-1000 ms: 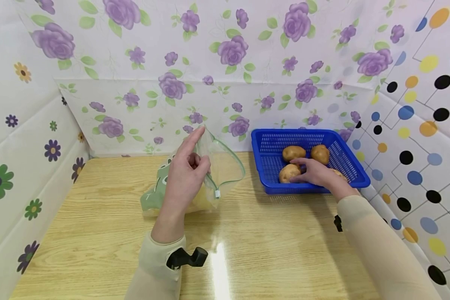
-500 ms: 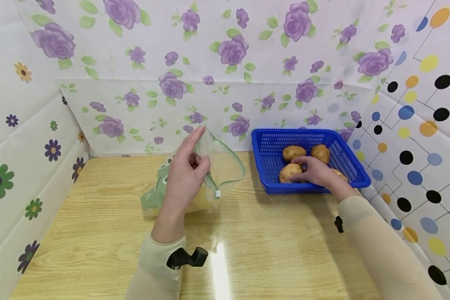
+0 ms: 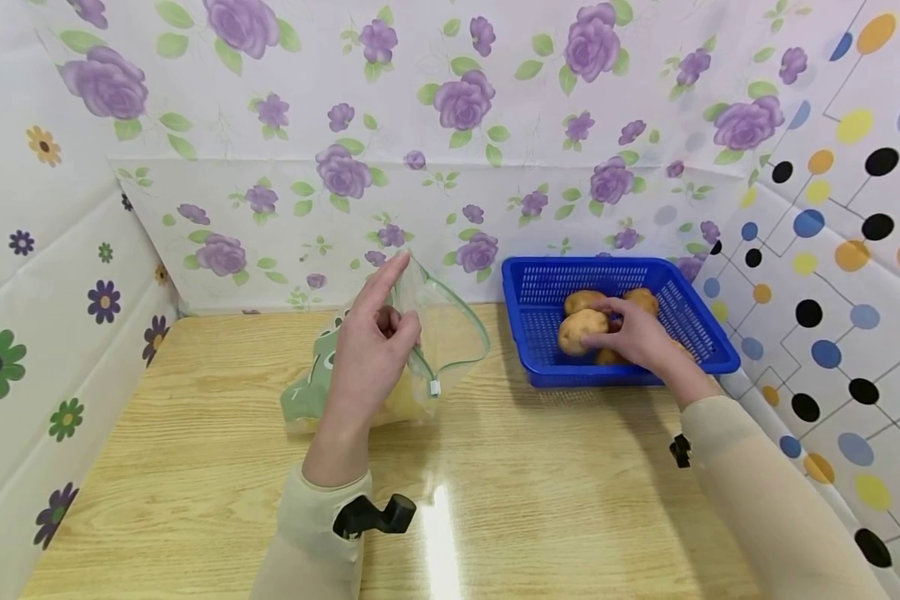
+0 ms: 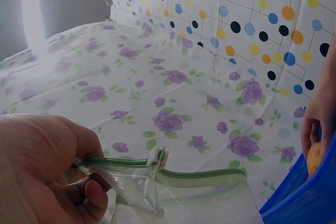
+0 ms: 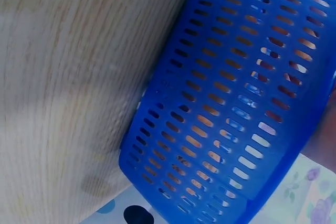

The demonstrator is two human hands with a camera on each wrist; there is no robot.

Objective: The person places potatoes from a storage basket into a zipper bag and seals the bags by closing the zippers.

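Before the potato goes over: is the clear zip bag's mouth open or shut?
Open. The left hand holds the clear green-zippered plastic bag up, its rim spread in a loop.

wooden table (image 3: 570, 500), zip bag (image 3: 450, 342), blue basket (image 3: 528, 292)

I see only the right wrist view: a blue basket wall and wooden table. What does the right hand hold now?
Observer: The right hand grips a potato, raised slightly above the others in the blue basket.
Operator: How many potatoes remain in the basket?
Observer: Parts of at least three show in the head view; the hand hides some, so I cannot count exactly.
Operator: And where is the left hand?
Observer: The left hand pinches the rim of a clear zip bag, holding its mouth open toward the basket.
Operator: Is the bag empty?
Observer: Something yellowish lies at its bottom; I cannot tell what.
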